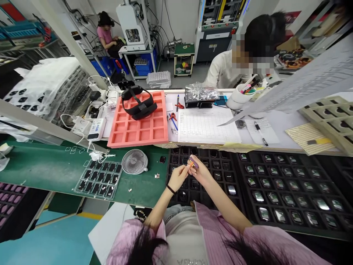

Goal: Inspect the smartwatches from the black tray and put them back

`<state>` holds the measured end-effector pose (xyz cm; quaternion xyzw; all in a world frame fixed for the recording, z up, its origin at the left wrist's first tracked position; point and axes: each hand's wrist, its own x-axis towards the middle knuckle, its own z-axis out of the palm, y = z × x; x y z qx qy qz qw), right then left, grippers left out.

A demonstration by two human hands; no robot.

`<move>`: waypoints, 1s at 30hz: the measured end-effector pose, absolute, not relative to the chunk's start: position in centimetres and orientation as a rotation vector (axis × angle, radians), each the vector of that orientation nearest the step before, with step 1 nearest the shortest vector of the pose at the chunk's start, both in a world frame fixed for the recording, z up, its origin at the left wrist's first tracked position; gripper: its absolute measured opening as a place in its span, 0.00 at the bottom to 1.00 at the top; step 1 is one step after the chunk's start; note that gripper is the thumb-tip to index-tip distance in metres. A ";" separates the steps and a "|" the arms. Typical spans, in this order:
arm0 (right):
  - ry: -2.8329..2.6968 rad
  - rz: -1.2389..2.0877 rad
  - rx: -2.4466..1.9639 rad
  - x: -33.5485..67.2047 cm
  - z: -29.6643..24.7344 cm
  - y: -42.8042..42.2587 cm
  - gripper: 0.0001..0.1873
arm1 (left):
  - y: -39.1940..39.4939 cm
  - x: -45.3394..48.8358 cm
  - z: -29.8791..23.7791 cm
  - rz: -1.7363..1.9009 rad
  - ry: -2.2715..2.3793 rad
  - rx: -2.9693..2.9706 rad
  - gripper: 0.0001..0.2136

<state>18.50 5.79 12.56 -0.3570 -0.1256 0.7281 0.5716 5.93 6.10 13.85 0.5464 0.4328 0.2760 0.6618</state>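
Observation:
My left hand (178, 176) and my right hand (198, 170) meet above a black tray (209, 191) of small shiny parts. The right hand's fingers pinch a small purple part (193, 162). A tiny orange piece (191, 166) is pinched in the left fingertips and touches the purple part. A black band sits on my left wrist. Both hands hover just above the tray's left columns.
A larger black tray (289, 191) of parts lies to the right. A small white fan (135, 161) and a clear tray of dark chips (100, 177) sit on the green mat. Behind are a pink foam tray (138, 129) with a headset, a paper form (205, 126), and a seated person opposite.

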 end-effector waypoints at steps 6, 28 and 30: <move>-0.288 1.652 -0.860 18.1 13.3 5.7 0.19 | 5.8 5.7 14.1 0.666 0.997 1.271 0.26; -0.187 1.746 -0.741 17.1 11.6 5.8 0.20 | 6.0 5.2 14.1 0.642 0.999 1.171 0.27; -0.192 1.735 -0.759 17.2 11.2 5.8 0.20 | 6.1 5.3 13.7 0.635 1.004 1.154 0.28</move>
